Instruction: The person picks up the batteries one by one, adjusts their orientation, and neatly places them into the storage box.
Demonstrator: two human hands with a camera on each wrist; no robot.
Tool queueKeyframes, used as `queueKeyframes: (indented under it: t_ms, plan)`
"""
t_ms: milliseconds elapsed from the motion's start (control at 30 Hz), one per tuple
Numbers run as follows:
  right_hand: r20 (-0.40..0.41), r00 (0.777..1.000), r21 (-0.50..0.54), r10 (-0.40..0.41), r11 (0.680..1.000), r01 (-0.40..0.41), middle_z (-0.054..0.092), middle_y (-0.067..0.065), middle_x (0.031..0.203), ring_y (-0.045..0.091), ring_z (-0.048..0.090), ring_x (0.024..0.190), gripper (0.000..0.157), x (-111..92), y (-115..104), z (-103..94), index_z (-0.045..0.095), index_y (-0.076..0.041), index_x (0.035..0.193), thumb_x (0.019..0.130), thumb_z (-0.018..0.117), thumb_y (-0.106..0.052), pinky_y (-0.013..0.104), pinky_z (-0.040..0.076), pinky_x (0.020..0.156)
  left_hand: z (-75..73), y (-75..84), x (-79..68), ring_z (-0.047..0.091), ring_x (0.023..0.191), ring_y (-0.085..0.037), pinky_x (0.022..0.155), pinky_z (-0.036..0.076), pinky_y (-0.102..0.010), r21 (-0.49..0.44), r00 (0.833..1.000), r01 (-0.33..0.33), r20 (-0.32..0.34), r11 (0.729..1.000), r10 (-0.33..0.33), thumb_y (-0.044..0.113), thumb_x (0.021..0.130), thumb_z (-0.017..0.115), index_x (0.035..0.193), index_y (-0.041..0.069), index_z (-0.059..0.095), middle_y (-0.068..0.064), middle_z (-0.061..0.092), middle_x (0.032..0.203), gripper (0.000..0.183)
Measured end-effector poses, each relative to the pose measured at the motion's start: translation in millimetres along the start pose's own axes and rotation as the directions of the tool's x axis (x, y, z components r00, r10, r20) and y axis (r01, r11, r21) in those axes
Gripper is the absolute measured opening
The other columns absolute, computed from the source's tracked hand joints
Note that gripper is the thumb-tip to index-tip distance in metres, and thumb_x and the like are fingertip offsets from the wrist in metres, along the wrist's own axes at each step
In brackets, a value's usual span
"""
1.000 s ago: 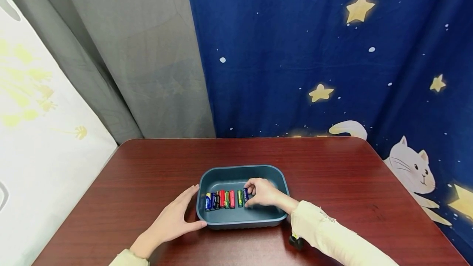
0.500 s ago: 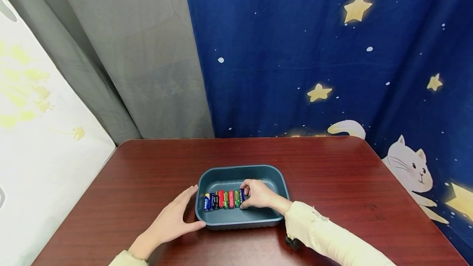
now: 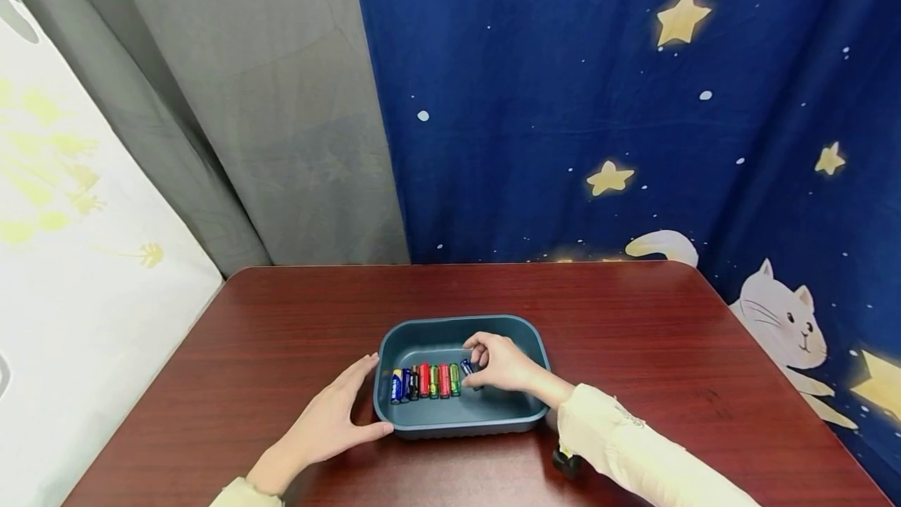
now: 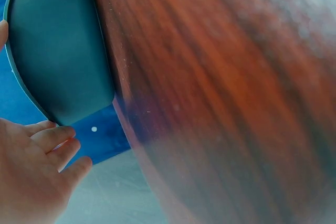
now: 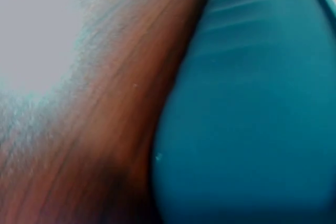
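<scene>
A blue-grey rectangular tray (image 3: 461,413) stands on the table with several batteries in a row inside, including a blue and yellow battery (image 3: 396,386), a red battery (image 3: 424,380) and a green battery (image 3: 454,379). To the right of that row lies a dark blue battery (image 3: 467,367), tilted and partly covered by my right hand (image 3: 503,366). The thumb and index finger of that hand are spread apart around it. My left hand (image 3: 334,413) rests its spread fingers and thumb against the tray's left side. In the left wrist view, fingertips (image 4: 55,135) touch the tray rim.
The reddish-brown table (image 3: 281,319) surrounds the tray. A small black object (image 3: 565,462) shows under the right sleeve (image 3: 605,429). Behind the table hang a grey curtain (image 3: 303,139) and a blue star-patterned curtain (image 3: 521,100).
My right hand brought the dark blue battery left against the green one, then drew back right with its fingers wider. The battery now lies tilted, slightly apart. My left hand stayed put.
</scene>
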State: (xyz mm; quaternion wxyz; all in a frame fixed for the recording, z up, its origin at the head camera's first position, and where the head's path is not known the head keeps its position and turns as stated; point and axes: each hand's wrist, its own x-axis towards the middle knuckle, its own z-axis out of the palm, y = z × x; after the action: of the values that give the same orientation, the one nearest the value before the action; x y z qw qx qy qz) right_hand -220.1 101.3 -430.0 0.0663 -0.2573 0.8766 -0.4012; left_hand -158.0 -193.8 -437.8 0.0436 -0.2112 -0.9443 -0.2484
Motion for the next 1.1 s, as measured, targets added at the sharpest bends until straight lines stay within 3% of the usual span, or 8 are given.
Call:
queueKeyframes:
  t_ms: [167,400,600,800,933,1100]
  plan:
    - [-0.037,0.999,0.044,0.000,0.999,0.002,0.058,0.008,0.088,0.017,0.052,0.076,0.055,-6.0,-5.5,-14.3,0.056,0.001,0.113,0.068,0.078,-0.022,0.022,0.044,0.064,0.7,-0.5,0.3,0.038,0.127,-0.024,0.094,0.040,-0.047,0.001,1.000,-0.002,-0.004,1.000,0.002,0.061,0.067,0.067,0.139,0.012,0.035,-0.007,0.037,0.141,0.092]
    - [-0.152,0.988,0.132,-0.040,0.989,0.060,0.058,0.017,0.091,0.028,0.055,0.081,0.052,-18.1,-6.7,-41.3,0.056,0.001,0.113,0.069,0.078,-0.016,0.026,0.050,0.065,0.0,0.4,0.5,0.038,0.127,-0.023,0.095,0.040,-0.046,0.005,1.000,-0.005,-0.004,1.000,0.005,0.061,0.067,0.067,0.139,0.012,0.036,-0.006,0.037,0.141,0.093]
    - [-0.231,0.971,0.176,-0.067,0.978,0.109,0.058,0.017,0.093,0.015,0.054,0.079,0.050,-34.4,2.3,-66.3,0.055,0.001,0.113,0.070,0.077,-0.011,0.025,0.050,0.065,-1.1,1.6,0.1,0.037,0.128,-0.022,0.095,0.039,-0.046,0.008,1.000,-0.003,0.001,1.000,0.003,0.058,0.068,0.069,0.139,0.012,0.036,-0.005,0.037,0.142,0.091]
    - [-0.297,0.951,0.144,-0.089,0.980,0.137,0.058,0.016,0.092,0.019,0.054,0.078,0.048,-53.2,18.7,-85.3,0.054,0.004,0.113,0.071,0.075,-0.001,0.028,0.050,0.065,-2.0,2.3,-0.4,0.037,0.128,-0.022,0.095,0.039,-0.045,0.015,1.000,-0.008,-0.007,1.000,0.009,0.058,0.068,0.068,0.139,0.011,0.036,-0.007,0.038,0.141,0.091]
    - [-0.344,0.934,0.108,-0.093,0.984,0.138,0.057,0.011,0.091,0.010,0.052,0.077,0.048,-66.3,32.9,-94.2,0.054,0.005,0.113,0.070,0.073,0.004,0.027,0.050,0.063,-1.8,2.2,-0.6,0.037,0.128,-0.022,0.095,0.039,-0.045,0.023,1.000,-0.017,-0.012,1.000,0.018,0.058,0.069,0.068,0.139,0.011,0.037,-0.007,0.038,0.141,0.090]
    - [-0.393,0.918,0.114,-0.057,0.987,0.110,0.057,0.007,0.091,0.008,0.052,0.078,0.048,-83.7,50.0,-103.2,0.055,0.003,0.113,0.070,0.074,0.001,0.021,0.048,0.063,-2.0,1.8,-0.7,0.037,0.128,-0.022,0.096,0.039,-0.046,0.027,1.000,-0.020,-0.007,0.999,0.020,0.058,0.069,0.067,0.139,0.011,0.036,-0.007,0.038,0.141,0.090]
